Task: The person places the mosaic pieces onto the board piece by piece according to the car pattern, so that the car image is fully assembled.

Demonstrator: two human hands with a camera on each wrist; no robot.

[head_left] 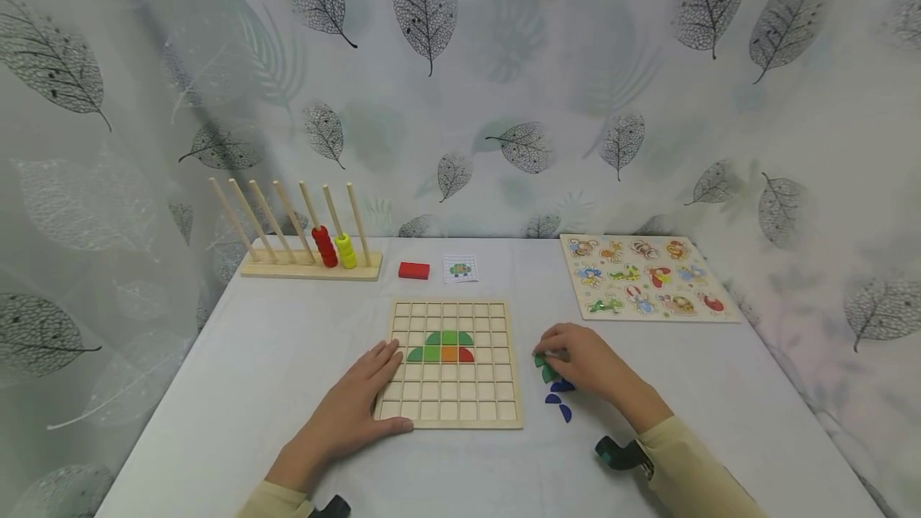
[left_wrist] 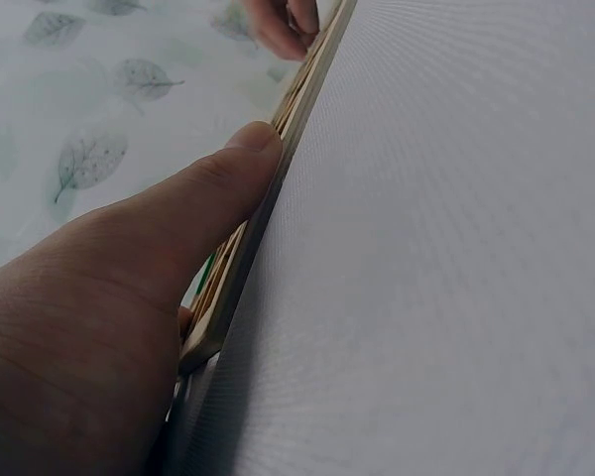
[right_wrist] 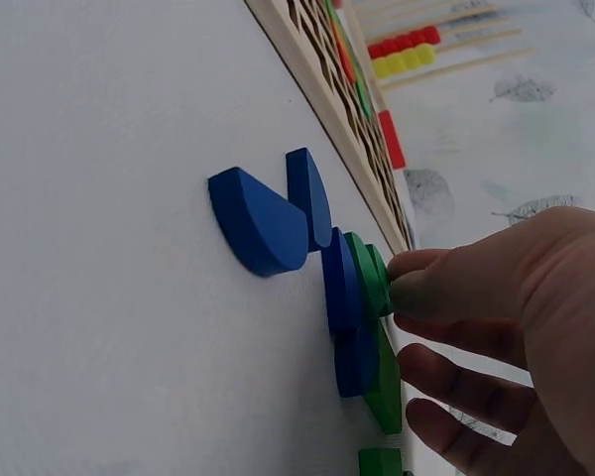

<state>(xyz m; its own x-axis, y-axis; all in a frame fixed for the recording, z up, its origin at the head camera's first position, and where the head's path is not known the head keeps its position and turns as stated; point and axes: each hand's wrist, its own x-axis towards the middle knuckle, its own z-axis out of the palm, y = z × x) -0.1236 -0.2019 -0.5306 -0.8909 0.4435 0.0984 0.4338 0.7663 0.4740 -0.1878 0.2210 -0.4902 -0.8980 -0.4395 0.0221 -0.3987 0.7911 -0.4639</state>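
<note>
A square wooden grid board (head_left: 513,366) lies on the table, with green, orange and red pieces (head_left: 449,354) set in some middle cells. My left hand (head_left: 348,402) rests along its left edge, fingers extended; in the left wrist view the thumb (left_wrist: 228,178) lies on the near edge. Right of the board, my right hand (head_left: 586,358) reaches down to a small cluster of green pieces (head_left: 550,374). In the right wrist view its thumb and forefinger pinch a green piece (right_wrist: 378,273), partly hidden by the fingertips. Several blue curved pieces (right_wrist: 263,226) lie beside the green ones.
At the back left stands a wooden peg rack (head_left: 309,270) with red and yellow beads. A red block (head_left: 413,270) and a small pattern card (head_left: 460,268) lie behind the board. An insect puzzle board (head_left: 647,278) sits at the back right, near a patterned curtain (head_left: 460,102).
</note>
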